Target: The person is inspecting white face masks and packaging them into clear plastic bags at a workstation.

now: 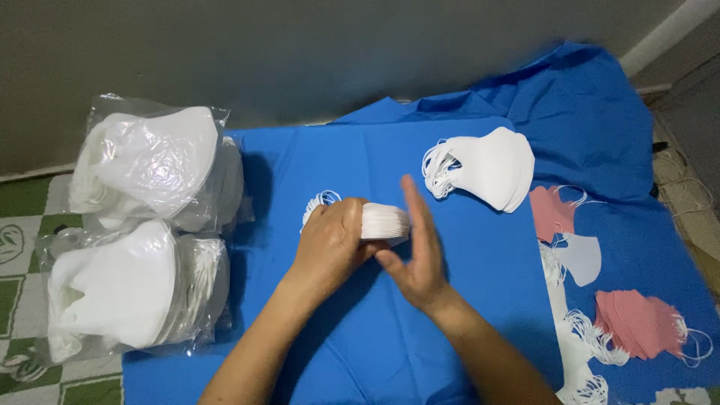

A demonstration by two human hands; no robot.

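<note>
Two hands were seen over the blue cloth [465, 262] spread on the floor. A small stack of white masks [375, 223] was clasped in the left hand [332, 244], whose fingers were curled shut around one end, ear loops sticking out behind. The right hand [420, 251] was held open and flat, fingers straight, pressed against the stack's free end without gripping it. The stack was lifted slightly above the middle of the cloth. It was judged that the thin masks could fan apart or slide out if the flat palm was eased off. Loops could also be snagged together. A second white pile [491, 169] lay beyond, pink masks [637, 322] to the right, bagged masks [142, 225] well apart on the left.
</note>
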